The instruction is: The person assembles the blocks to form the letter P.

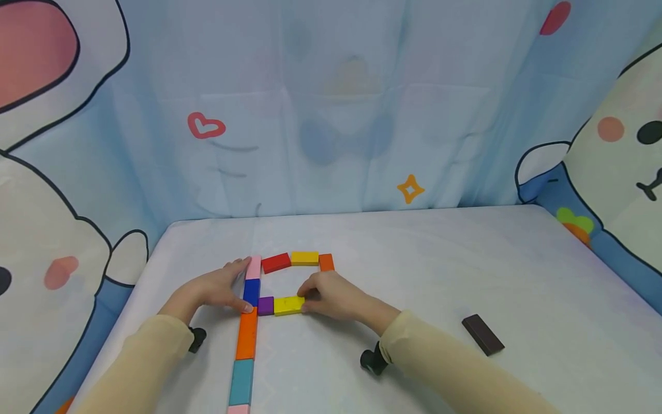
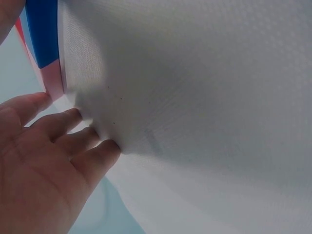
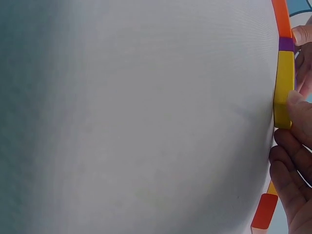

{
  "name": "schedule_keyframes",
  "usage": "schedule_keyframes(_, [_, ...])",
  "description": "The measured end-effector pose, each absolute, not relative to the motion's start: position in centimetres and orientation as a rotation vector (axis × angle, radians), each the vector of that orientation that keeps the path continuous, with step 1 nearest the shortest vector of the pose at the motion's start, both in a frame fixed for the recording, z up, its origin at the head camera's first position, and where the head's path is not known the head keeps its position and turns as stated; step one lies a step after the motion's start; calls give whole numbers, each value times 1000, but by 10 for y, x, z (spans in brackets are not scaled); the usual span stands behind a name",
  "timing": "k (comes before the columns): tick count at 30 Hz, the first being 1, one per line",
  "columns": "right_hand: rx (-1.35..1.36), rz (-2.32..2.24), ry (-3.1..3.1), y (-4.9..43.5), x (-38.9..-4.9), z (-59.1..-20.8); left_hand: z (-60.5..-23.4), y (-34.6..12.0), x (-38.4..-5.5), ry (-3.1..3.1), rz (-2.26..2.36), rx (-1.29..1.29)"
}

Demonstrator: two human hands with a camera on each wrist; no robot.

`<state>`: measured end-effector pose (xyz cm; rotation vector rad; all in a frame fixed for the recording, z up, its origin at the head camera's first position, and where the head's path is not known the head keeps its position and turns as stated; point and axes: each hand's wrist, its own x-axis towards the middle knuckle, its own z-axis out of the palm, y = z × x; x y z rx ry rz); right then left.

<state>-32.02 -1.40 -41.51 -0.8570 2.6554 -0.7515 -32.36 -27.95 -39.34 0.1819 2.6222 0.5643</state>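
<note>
Coloured blocks lie end to end on a white-covered table. My left hand (image 1: 217, 289) spans the upper part of a long column, fingertips at the pink block (image 1: 253, 268) and thumb near the joint of the blue block (image 1: 251, 291) and the long orange block (image 1: 246, 336). My right hand (image 1: 336, 296) pinches the right end of a yellow block (image 1: 287, 306) between thumb and fingers. That block's left end meets a purple block (image 1: 266, 306) beside the column. In the right wrist view, the thumb lies on the side of the yellow block (image 3: 283, 83).
Along the top run a red block (image 1: 276, 263), another yellow block (image 1: 304, 258) and a short orange block (image 1: 326, 263). A teal block (image 1: 241, 382) continues the column toward me. One dark brown block (image 1: 483, 334) lies apart at right. A printed curtain (image 1: 341, 115) hangs behind the table.
</note>
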Motion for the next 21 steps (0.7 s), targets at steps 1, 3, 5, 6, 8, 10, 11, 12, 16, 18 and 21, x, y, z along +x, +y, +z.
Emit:
schedule_keyframes(1, [-857,-753,2656,-14,-320,-415,-393,-279,-323,2622,565,180])
schedule_keyframes(3, [-848,-759,2654,-15,-320,-415,-393,-280,-324,2621,566,176])
schedule_keyframes(5, [-844,-759,2651,-15,-320,-415,-393,-280,-324,2619,566,176])
schedule_keyframes(6, [-843,-759,2650,-15,-320,-415,-393,-280,-324,2619,568,176])
schedule_keyframes(8, [-838,-757,2649,-16,-320,-416,-394,-280,-324,2619,569,177])
schedule_keyframes(10, [-832,-752,2649,-16,-320,-416,-394,-280,-324,2620,568,180])
schedule_keyframes(11, [-830,-753,2649,-15,-320,-416,-394,-280,-323,2620,572,176])
schedule_keyframes(12, [-830,-754,2650,-15,-320,-416,-395,-280,-323,2621,570,176])
schedule_keyframes(16, [-829,-757,2649,-15,-321,-416,-394,-279,-324,2625,562,183])
schedule_keyframes(18, [-836,-755,2650,-15,-321,-416,-394,-279,-324,2625,561,181])
schedule_keyframes(21, [-845,-761,2643,-14,-322,-416,-392,-279,-323,2628,558,188])
